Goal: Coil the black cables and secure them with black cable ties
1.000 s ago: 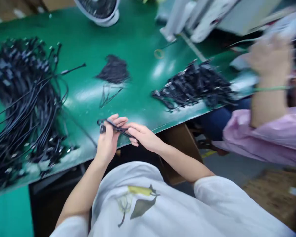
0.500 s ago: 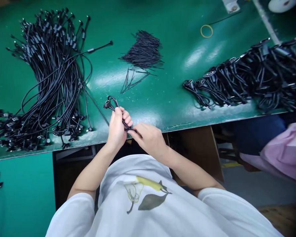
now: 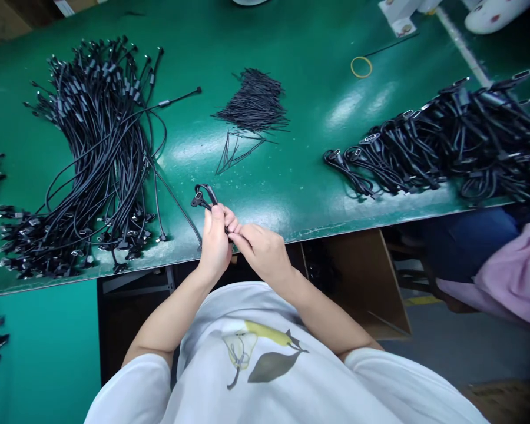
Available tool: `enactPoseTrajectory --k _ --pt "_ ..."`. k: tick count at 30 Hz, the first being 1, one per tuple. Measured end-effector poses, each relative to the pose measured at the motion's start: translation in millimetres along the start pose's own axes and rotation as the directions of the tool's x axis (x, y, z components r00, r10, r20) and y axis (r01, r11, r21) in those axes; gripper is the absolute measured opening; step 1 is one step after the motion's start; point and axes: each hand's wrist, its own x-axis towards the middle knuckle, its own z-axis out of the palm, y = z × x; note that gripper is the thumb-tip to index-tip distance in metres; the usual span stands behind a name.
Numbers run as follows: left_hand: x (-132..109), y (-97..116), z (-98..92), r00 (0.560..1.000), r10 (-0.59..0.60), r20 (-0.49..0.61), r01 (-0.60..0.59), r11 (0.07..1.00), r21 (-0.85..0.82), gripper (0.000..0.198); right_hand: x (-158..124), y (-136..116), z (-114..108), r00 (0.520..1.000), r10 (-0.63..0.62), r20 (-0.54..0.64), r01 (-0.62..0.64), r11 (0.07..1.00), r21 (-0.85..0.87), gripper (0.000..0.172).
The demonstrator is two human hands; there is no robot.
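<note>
On the green counter (image 3: 309, 165), a heap of loose cables (image 3: 101, 141) is spread. At the front edge, the left hand (image 3: 216, 238) is clamped and the right hand (image 3: 265, 250) apparently pinched, though partly hidden, on one folded black cable (image 3: 212, 193).

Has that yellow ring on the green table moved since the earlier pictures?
No: the yellow ring lies in the same place, below and left of the white bracket; only the view has shifted.
</note>
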Motion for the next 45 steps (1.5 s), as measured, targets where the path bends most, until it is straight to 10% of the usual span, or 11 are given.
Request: enactPoseTrajectory --k 3,8,18,27,41,45 --pt "-5.2 -4.9 -6.8 0.998 -0.017 0.053 0.013 0.997 0.078 0.033 10.3 13.8 -22.6 0.974 0.094 0.205 -0.128 0.980 0.155 0.034" --pt "-14.2 -7.0 -10.5 0.949 -0.105 0.298 0.008 0.951 0.310 0.034 34.8 18.8 -45.1 0.991 0.117 0.068 -0.135 0.869 0.476 0.025" --pt "-20.1 -0.1 -15.3 0.872 -0.348 0.345 0.059 0.773 0.632 0.034 36.8 13.5 -22.8 0.901 0.250 0.355 -0.418 0.274 0.866 0.034" --pt "-13.6 -6.9 -25.1 0.814 -0.499 0.298 0.237 0.753 0.613 0.034 35.5 31.2 -29.4 0.990 0.132 0.045 -0.140 0.941 0.307 0.030" --pt "6.1 -15.4 -6.9 0.789 -0.607 0.099 0.607 0.794 0.037 0.020 45.5 64.7 -23.0 0.977 0.203 -0.063 -0.165 0.911 0.379 0.023" --pt "3.3 -17.0 -1.3 0.762 -0.624 0.172 0.613 0.781 0.119 0.025 42.8 65.5 -29.8 0.971 0.238 -0.002 -0.213 0.874 0.437 0.024"
